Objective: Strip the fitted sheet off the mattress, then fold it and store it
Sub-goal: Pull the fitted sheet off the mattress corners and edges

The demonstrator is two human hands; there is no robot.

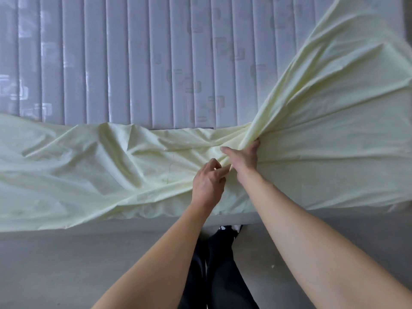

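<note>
Most of the fitted sheet [107, 168] is already off the mattress [133, 63]: pale yellow cloth lies bunched along the near edge, w/ one stretch fanning up toward the far right corner, probably still caught there. Right hand [244, 158] grips a gathered ridge of cloth near the middle of the near edge, fingers curled into the folds, pulling it taut so the far part slides free. Left hand [208, 180] sits just beside it, touching the sheet; fingers look curled on a small fold, but can't tell for sure. Hands close together, prob. to gather slack. Quilted top bare across the left and centre. Grey floor [66, 264] and dark trouser legs [220, 275] below.
</note>
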